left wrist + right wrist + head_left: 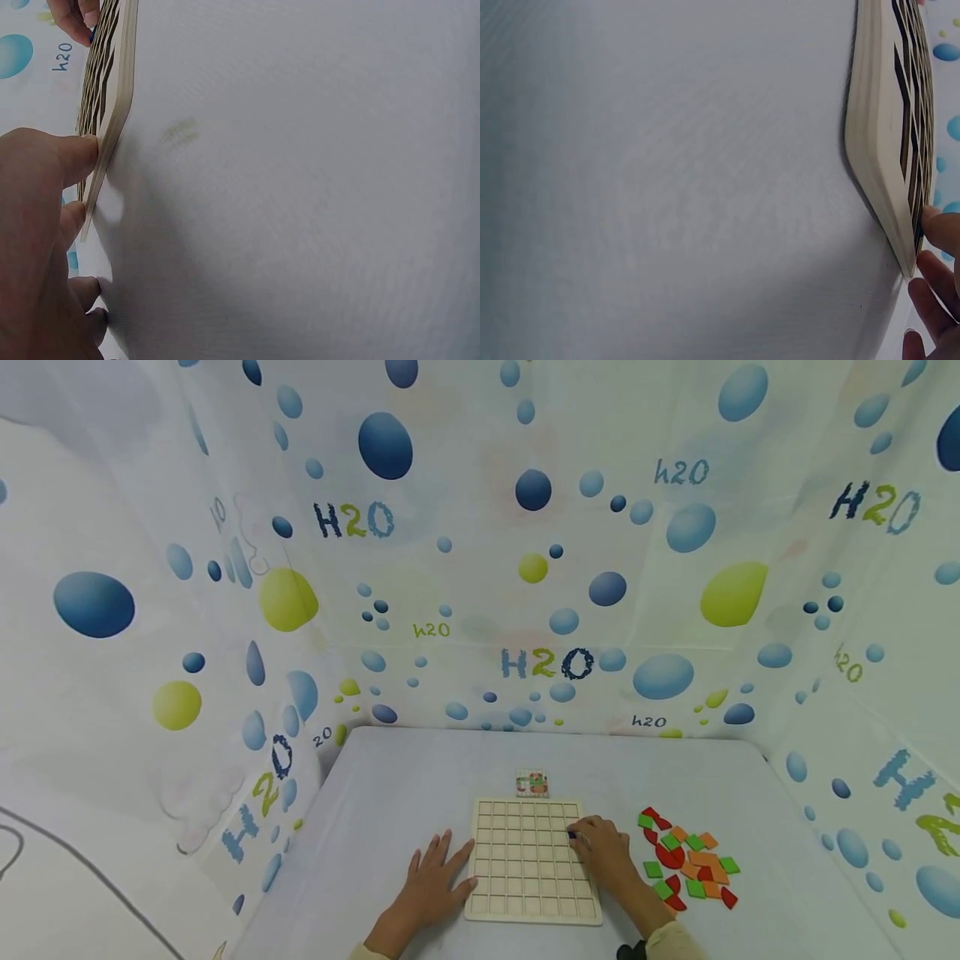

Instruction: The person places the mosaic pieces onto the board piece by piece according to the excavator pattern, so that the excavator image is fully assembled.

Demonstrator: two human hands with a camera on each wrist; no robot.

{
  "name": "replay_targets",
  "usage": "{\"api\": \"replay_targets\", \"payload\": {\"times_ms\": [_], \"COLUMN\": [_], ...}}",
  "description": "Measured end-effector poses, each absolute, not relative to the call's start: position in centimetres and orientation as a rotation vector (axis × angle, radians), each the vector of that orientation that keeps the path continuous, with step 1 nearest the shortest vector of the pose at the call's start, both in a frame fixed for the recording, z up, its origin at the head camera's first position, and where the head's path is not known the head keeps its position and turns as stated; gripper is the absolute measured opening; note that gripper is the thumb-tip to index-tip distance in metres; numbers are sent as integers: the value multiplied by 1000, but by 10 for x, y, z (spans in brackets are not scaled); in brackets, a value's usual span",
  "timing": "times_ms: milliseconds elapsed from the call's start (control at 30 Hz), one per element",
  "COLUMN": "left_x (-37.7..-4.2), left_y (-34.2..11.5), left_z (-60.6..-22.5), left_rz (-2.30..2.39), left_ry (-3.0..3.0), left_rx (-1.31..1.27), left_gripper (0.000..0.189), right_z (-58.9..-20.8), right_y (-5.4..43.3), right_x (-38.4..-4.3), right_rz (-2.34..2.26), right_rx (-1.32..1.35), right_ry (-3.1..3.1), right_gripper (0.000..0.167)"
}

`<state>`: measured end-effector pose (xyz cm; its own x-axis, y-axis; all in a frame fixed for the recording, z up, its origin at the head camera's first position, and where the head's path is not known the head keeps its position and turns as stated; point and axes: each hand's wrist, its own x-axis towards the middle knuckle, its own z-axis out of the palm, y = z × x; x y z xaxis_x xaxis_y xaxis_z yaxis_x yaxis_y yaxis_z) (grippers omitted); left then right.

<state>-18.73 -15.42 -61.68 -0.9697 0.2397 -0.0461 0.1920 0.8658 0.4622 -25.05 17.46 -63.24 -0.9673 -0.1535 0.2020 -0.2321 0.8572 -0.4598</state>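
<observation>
A square pale wooden board (532, 920), divided into a grid of shallow cells, lies flat on the table. My left hand (435, 881) is spread beside it, with the thumb and index fingertip touching its left edge; the left wrist view shows the same contact at the board's rim (124, 90). Over the far right part of the grid, my right hand (606, 853) pinches a small dark blue piece (572, 834) between thumb and fingertips. Most of that piece is hidden by the fingers. In the right wrist view, the fingertips (932, 221) are right at the board's edge.
Right of the board lies a loose pile of flat pieces: green squares (652, 869), orange pieces (708, 841) and red rounded ones (670, 857). A small patterned card (532, 783) lies just beyond the board. A curtain (480, 568) with blue and green spots surrounds the white table (420, 777).
</observation>
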Motion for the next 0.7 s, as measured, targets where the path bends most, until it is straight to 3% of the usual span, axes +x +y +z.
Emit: {"api": "replay_targets", "payload": {"times_ms": [700], "left_x": [-188], "left_y": [-155], "left_z": [-620], "left_rz": [699], "left_ry": [2939], "left_rx": [340], "left_gripper": [64], "right_z": [-634], "right_y": [184], "right_x": [-251], "right_rz": [756], "right_rx": [271], "right_ry": [-2851], "right_gripper": [20]}}
